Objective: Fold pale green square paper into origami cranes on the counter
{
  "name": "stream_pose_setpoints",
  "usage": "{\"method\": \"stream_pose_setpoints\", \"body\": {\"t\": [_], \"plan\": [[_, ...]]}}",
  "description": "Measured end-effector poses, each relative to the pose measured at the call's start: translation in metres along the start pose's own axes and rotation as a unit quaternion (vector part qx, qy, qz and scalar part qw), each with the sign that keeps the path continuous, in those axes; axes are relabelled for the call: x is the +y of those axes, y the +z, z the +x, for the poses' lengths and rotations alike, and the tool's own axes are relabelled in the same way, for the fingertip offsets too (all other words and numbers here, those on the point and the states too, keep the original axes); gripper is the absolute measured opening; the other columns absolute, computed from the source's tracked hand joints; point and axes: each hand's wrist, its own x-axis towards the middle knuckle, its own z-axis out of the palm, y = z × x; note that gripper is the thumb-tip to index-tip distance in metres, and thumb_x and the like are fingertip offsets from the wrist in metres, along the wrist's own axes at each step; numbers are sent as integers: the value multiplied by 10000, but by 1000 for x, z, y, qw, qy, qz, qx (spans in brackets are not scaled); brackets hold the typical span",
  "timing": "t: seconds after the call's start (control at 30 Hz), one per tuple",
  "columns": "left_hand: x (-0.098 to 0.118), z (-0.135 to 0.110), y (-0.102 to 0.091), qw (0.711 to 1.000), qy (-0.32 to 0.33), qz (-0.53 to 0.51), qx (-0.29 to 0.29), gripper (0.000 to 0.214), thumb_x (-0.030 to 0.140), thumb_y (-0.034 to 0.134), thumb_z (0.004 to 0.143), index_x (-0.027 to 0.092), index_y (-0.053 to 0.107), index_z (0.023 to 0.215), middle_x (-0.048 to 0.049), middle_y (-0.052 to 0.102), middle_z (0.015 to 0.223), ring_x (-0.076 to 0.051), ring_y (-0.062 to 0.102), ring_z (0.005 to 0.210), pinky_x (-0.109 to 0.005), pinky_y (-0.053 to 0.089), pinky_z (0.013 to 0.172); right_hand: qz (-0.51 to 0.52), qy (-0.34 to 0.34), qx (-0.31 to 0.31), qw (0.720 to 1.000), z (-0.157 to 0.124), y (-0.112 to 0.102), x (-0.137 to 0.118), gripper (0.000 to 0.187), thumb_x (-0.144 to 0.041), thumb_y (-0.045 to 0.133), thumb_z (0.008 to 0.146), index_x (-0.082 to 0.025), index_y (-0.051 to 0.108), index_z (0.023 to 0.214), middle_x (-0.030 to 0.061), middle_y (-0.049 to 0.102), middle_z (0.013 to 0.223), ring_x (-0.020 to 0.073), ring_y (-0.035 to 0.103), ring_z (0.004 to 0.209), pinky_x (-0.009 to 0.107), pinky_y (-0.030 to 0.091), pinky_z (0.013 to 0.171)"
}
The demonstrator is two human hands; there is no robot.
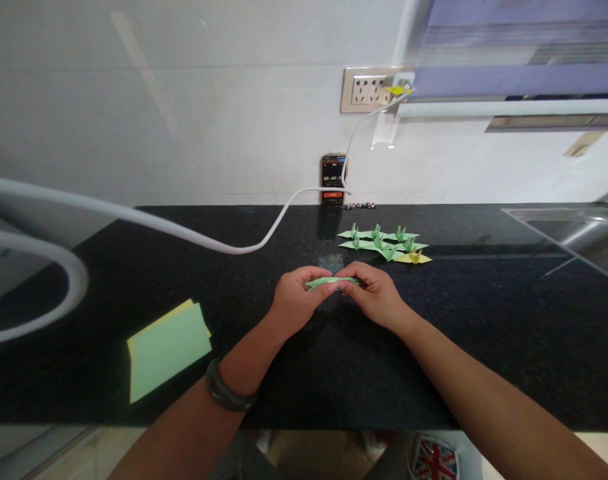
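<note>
Between my two hands is a narrow folded piece of green paper point(333, 281), held just above the black counter. My left hand point(300, 300) pinches its left part with thumb and fingers. On the other side my right hand point(374, 295) pinches the right part, and the two thumbs nearly meet in the middle. The fingers cover much of the paper, so its exact folds are hard to make out. Just beyond my hands stand several green paper cranes point(377, 233) in rows, with one yellow paper crane point(415, 257) at their near right end.
A stack of green and yellow paper sheets point(170, 353) lies left of my forearm. A phone point(333, 179) showing a timer leans on the wall, its white cable point(234, 250) looping across the left and up to the wall socket point(367, 91). A sink edge point(564, 243) is at the right.
</note>
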Motion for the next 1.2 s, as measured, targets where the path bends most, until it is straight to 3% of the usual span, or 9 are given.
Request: {"method": "stream_pose_setpoints", "body": {"t": [0.6,0.93,1.07,1.13,1.2], "plan": [[-1,0,2,999,-19,-36,13,214,327,595,656,134,633,739,-39,632,636,-132,565,574,-238,443,545,16,3,-8,1000,-2,1,-6,133,-272,511,778,-178,603,762,24,582,706,129,533,666,255,409,633],[0,-1,1,1000,10,25,1,165,296,538,703,148,612,706,-16,602,627,-117,538,583,-222,422,554,27,43,-2,999,-5,5,-13,135,-265,524,760,-162,593,706,13,568,658,117,510,618,235,392,573],[2,0,2,998,-19,-64,15,202,305,582,673,140,601,788,-36,625,738,-114,559,626,-230,446,595,90,100,47,990,-5,11,-9,149,-295,562,724,-157,611,698,9,578,624,112,508,576,233,404,544],[4,0,3,988,-37,-150,22,360,284,633,632,156,551,958,-60,621,913,-118,580,698,-242,458,638,157,140,85,974,-4,14,-4,177,-328,583,702,-155,611,727,8,581,614,101,495,520,231,408,503],[6,1,4,978,-69,-196,6,395,282,654,614,139,542,965,-75,626,902,-128,591,715,-248,461,643,215,168,122,954,-4,16,-1,197,-345,605,680,-157,609,737,9,589,625,93,490,491,233,415,484]]}}
